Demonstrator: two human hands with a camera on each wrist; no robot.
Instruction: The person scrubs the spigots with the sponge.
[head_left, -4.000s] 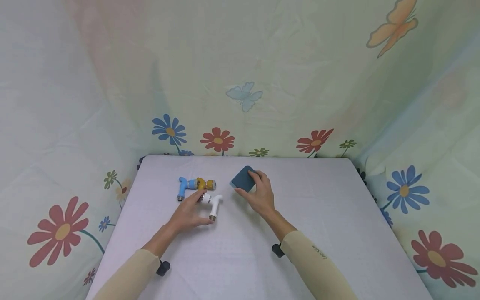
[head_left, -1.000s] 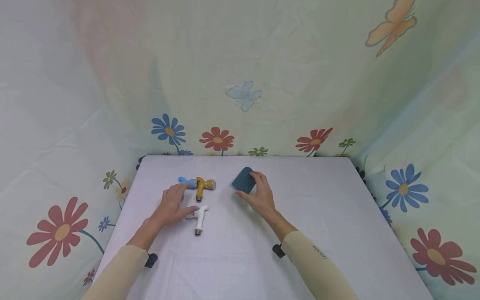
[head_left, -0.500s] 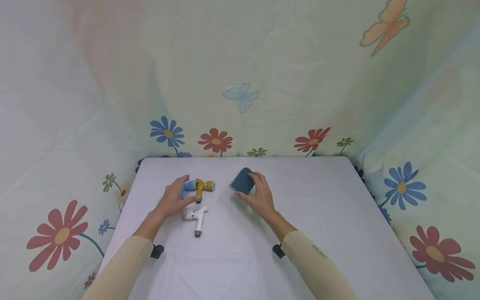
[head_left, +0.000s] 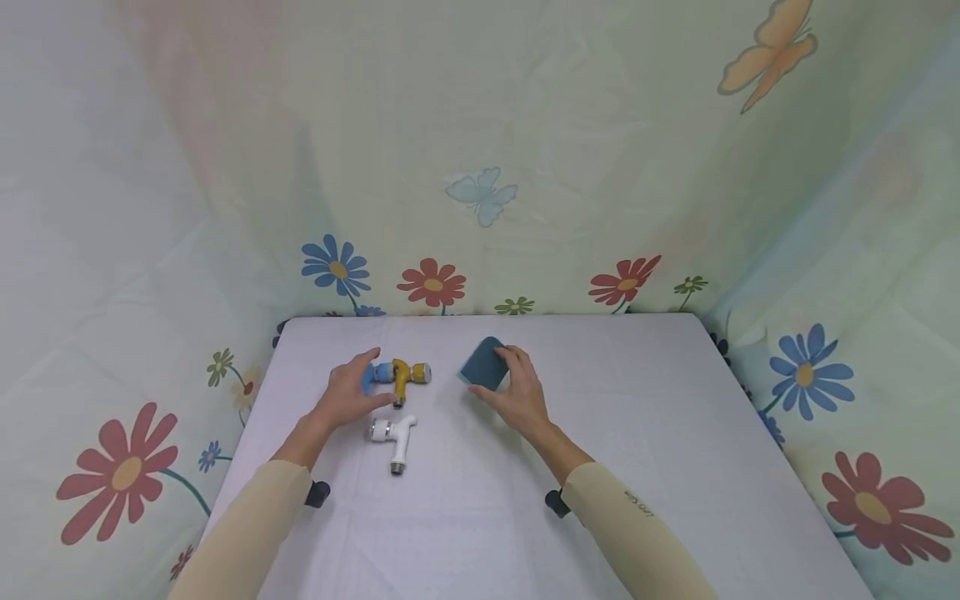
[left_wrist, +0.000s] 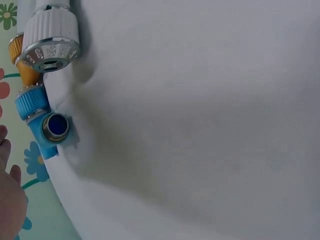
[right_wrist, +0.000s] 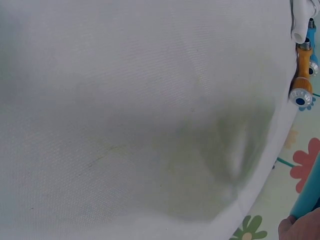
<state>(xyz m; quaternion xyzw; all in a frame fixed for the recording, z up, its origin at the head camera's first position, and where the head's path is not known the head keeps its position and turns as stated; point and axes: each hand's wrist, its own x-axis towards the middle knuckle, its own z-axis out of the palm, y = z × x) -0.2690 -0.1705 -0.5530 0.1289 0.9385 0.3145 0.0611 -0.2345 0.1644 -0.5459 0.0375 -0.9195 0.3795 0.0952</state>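
Note:
My left hand (head_left: 345,397) is at the left of the table, thumb and fingers spread apart round the blue tap (head_left: 382,372). Its thumb tip comes right up to the threaded end of the yellow tap (head_left: 401,377), which lies end to end with the blue one. Nearer to me, a white tap (head_left: 401,435) lies by itself. With my right hand (head_left: 522,396) I pinch a flat dark teal square pad (head_left: 483,365) between thumb and fingers, its lighter edge facing left. In the left wrist view the blue tap (left_wrist: 37,105) shows its open threaded end, beside my fingers.
A white cloth covers the table (head_left: 637,433), with bare cloth to the right and in front. Curtains printed with flowers and butterflies (head_left: 483,196) stand behind and at both sides. Black wrist mounts (head_left: 557,503) sit at both sleeves.
Four seconds ago my left hand held the white tap; it now lies nearer to me, released. My left hand then moved to the blue and yellow taps. The right hand stays with the pad.

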